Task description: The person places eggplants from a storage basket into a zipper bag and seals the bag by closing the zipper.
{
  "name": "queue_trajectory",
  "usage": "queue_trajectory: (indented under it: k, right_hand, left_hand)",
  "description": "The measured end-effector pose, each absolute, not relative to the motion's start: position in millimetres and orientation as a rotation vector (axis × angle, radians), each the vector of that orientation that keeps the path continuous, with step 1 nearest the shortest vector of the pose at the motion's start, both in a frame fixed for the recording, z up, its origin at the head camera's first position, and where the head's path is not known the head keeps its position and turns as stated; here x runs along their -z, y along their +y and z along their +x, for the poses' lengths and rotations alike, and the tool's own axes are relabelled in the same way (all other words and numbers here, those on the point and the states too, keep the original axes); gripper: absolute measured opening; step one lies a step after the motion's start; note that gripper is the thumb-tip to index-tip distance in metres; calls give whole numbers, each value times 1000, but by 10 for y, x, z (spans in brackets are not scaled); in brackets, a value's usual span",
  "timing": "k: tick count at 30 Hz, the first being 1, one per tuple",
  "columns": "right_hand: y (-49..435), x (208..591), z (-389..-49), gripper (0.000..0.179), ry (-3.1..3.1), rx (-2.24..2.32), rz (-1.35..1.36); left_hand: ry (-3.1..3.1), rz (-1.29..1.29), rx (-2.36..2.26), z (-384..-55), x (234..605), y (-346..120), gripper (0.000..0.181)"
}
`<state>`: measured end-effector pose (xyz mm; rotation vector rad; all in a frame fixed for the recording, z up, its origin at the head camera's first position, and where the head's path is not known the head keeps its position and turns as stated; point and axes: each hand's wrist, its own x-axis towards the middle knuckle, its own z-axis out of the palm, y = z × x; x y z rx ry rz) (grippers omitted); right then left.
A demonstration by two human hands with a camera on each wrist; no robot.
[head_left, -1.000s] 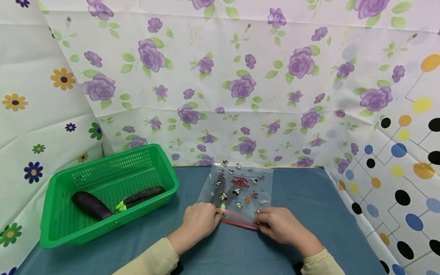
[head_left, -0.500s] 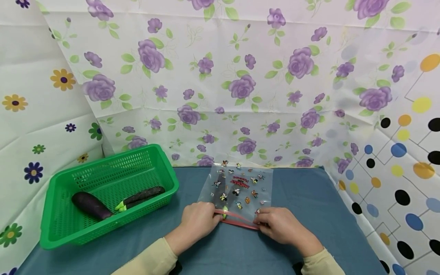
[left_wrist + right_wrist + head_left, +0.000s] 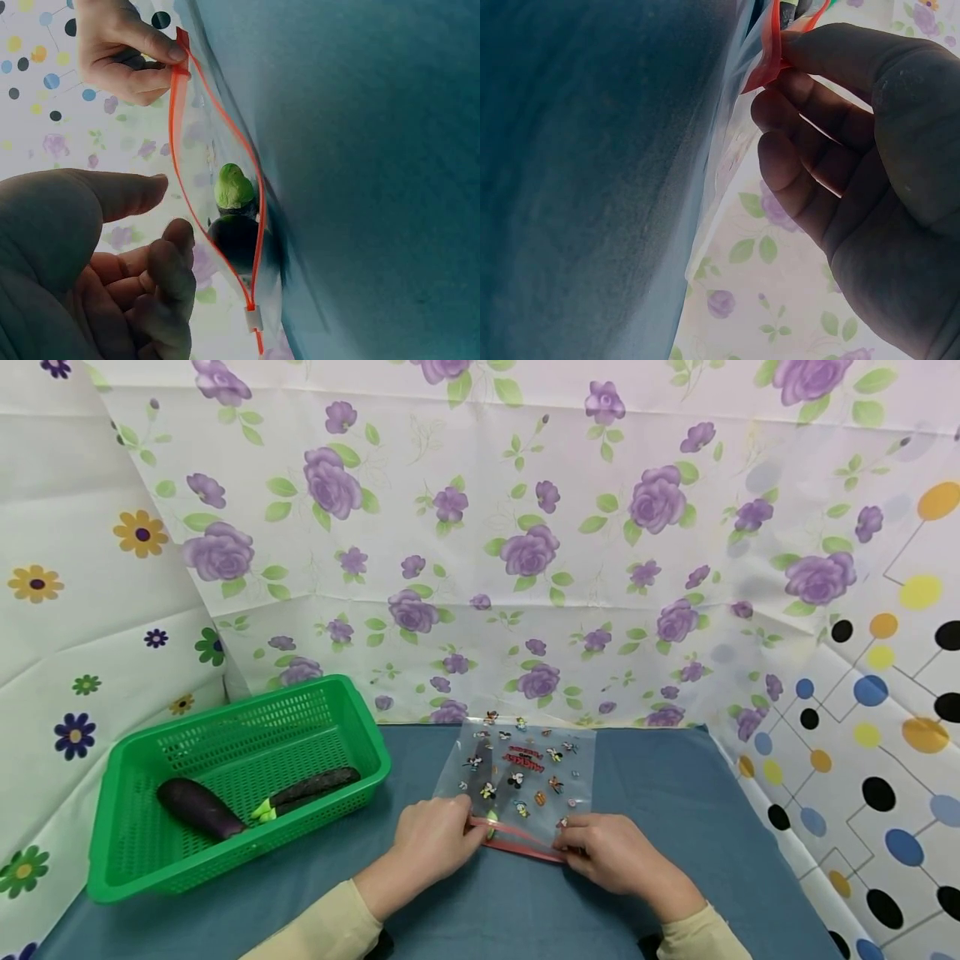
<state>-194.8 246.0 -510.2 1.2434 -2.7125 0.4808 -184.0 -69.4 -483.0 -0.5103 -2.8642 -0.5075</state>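
A clear zip bag printed with small cartoon figures lies on the table, its red-edged mouth towards me. My right hand pinches the right end of the red zip between thumb and fingertips. At the mouth's left side is my left hand; in the left wrist view its thumb and loosely bent fingers stand apart with nothing between them. The mouth gapes there, and a white slider sits near one end of the zip. Inside the bag lies a dark vegetable with a light-green tip.
A green basket stands on the left, holding an eggplant and dark, bumpy vegetables with light-green tips. Blue cloth covers the table. Flower-printed sheets hang behind, with a dotted sheet on the right.
The vegetable's green tip shows nearer the bag's mouth than a second ago. My left hand has shifted slightly left, while the right hand and bag hold nearly still.
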Motion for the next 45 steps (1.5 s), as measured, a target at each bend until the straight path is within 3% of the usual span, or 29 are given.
queue_trajectory:
  k: [14,31,35,41,45]
  right_hand:
    - [2455,5116,-1941,16,-2688,-481,1250]
    - [2451,5093,-1932,16,-2718,-484,1243]
    - [2447,5098,-1931,16,-2698,-486,1251]
    - [2438,5096,-1934,15,-2703,-488,1251]
    - [2441,5100,-1933,16,-2713,-486,1242]
  left_hand:
    - [-2820,-504,526,-1847,4654,-756,30]
    - [-2631,-555,446,-1882,4421,-920,39]
    - [-2611,-550,441,-1895,4356,-976,47]
    - [-2579,-535,483,-1910,4301,-1069,79]
    - [-2547,-542,487,-1920,4273,-1118,85]
